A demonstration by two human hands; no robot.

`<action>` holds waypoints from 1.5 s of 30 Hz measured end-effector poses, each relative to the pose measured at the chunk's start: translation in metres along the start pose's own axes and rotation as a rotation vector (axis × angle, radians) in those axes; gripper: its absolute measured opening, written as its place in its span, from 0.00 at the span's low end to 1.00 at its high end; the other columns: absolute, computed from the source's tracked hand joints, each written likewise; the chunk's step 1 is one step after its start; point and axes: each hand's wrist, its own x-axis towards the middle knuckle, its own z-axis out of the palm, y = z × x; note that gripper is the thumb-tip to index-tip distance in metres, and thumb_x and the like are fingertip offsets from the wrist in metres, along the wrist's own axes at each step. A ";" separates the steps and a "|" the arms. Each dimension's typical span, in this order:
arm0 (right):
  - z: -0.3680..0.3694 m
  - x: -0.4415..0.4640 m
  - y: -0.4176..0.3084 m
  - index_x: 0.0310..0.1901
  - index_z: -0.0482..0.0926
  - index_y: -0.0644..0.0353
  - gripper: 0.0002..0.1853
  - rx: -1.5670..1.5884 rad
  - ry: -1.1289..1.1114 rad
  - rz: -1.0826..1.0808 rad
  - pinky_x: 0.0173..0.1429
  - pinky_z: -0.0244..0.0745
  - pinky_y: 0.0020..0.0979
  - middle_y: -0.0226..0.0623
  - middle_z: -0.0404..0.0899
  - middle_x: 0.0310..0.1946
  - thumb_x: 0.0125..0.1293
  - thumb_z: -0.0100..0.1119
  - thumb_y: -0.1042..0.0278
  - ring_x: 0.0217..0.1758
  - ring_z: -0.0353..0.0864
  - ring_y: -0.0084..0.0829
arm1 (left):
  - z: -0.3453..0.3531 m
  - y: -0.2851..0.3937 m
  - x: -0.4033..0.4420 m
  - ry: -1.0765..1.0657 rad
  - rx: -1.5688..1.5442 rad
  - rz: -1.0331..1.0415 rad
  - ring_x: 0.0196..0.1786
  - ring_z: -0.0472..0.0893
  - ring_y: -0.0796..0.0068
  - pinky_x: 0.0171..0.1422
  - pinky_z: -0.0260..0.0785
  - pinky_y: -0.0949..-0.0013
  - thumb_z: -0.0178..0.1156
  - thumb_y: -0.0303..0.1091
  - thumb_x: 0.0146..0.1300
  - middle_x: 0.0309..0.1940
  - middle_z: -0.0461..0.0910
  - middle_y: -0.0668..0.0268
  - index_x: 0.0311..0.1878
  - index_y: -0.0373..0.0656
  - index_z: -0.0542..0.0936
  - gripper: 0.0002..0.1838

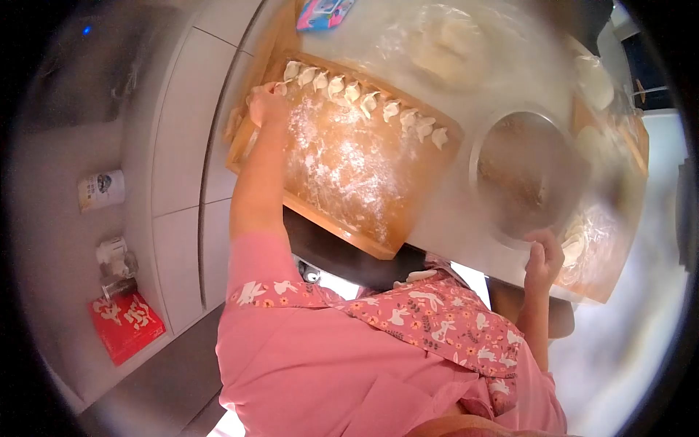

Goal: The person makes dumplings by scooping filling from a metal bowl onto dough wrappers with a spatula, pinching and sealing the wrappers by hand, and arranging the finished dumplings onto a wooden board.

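Note:
My left hand reaches to the far left corner of a floured wooden tray. Its fingers pinch a small white dumpling at the end of a row of several dumplings along the tray's far edge. On the right, my right hand hovers near the front rim of a large metal bowl, fingers curled in, with nothing visible in them. Brownish filling lies in the bowl, blurred. Beside that hand sit pale round dough pieces, partly hidden.
Dough under clear plastic lies behind the tray, near a blue and pink packet. At right is a floured wooden board. To the left, a white can and a red box stand by pale cabinets.

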 end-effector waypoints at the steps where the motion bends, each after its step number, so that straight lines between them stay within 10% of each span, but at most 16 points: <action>1: 0.000 0.000 0.002 0.26 0.74 0.63 0.15 0.022 -0.004 0.026 0.30 0.57 0.22 0.27 0.68 0.22 0.56 0.55 0.58 0.25 0.63 0.19 | 0.002 0.001 0.005 -0.019 0.045 0.023 0.46 0.78 0.64 0.49 0.69 0.65 0.56 0.37 0.58 0.46 0.78 0.62 0.44 0.51 0.81 0.12; 6: 0.001 0.009 -0.005 0.26 0.75 0.64 0.12 -0.085 0.118 -0.077 0.30 0.57 0.20 0.26 0.68 0.21 0.56 0.55 0.62 0.25 0.65 0.17 | 0.006 -0.023 0.019 -0.110 0.215 0.086 0.47 0.78 0.61 0.49 0.69 0.63 0.54 0.36 0.58 0.47 0.78 0.59 0.45 0.46 0.80 0.13; 8: -0.002 0.008 -0.020 0.28 0.77 0.64 0.05 -0.021 0.227 0.254 0.32 0.62 0.20 0.28 0.73 0.24 0.56 0.55 0.72 0.28 0.67 0.15 | 0.011 -0.032 0.027 -0.145 0.257 0.140 0.47 0.77 0.59 0.50 0.69 0.63 0.54 0.36 0.58 0.47 0.77 0.58 0.45 0.45 0.80 0.13; 11: -0.041 0.006 0.022 0.30 0.78 0.64 0.08 -0.286 0.394 -0.040 0.35 0.64 0.22 0.30 0.74 0.24 0.58 0.57 0.68 0.29 0.69 0.20 | 0.016 -0.027 0.026 -0.145 0.203 0.199 0.48 0.77 0.58 0.50 0.69 0.62 0.53 0.35 0.59 0.47 0.77 0.56 0.46 0.42 0.80 0.14; 17: -0.144 -0.011 0.115 0.32 0.79 0.61 0.08 -0.569 0.631 0.112 0.40 0.70 0.30 0.39 0.77 0.29 0.60 0.55 0.66 0.35 0.76 0.32 | -0.029 0.010 -0.032 -0.033 -0.086 0.363 0.46 0.77 0.55 0.49 0.69 0.62 0.53 0.34 0.58 0.46 0.77 0.53 0.46 0.39 0.79 0.15; 22: -0.161 -0.019 0.177 0.40 0.78 0.57 0.09 -0.483 0.480 0.123 0.45 0.72 0.33 0.40 0.76 0.39 0.58 0.57 0.66 0.39 0.77 0.35 | -0.055 0.049 -0.123 0.144 -0.055 0.596 0.42 0.78 0.59 0.46 0.69 0.64 0.55 0.34 0.59 0.43 0.78 0.55 0.46 0.39 0.79 0.14; 31: -0.164 0.016 0.168 0.42 0.76 0.57 0.12 -0.455 0.156 -0.048 0.52 0.67 0.39 0.44 0.74 0.42 0.56 0.57 0.68 0.47 0.72 0.46 | -0.106 0.111 -0.288 -0.196 -0.500 0.508 0.42 0.71 0.77 0.43 0.65 0.75 0.53 0.31 0.62 0.43 0.73 0.67 0.50 0.43 0.76 0.13; 45: -0.180 0.004 0.134 0.38 0.76 0.59 0.10 -0.695 -0.022 0.003 0.51 0.66 0.41 0.42 0.76 0.38 0.59 0.51 0.64 0.47 0.71 0.46 | -0.118 0.180 -0.399 -0.576 -0.733 0.749 0.47 0.72 0.73 0.48 0.67 0.71 0.52 0.24 0.59 0.47 0.72 0.63 0.49 0.41 0.74 0.14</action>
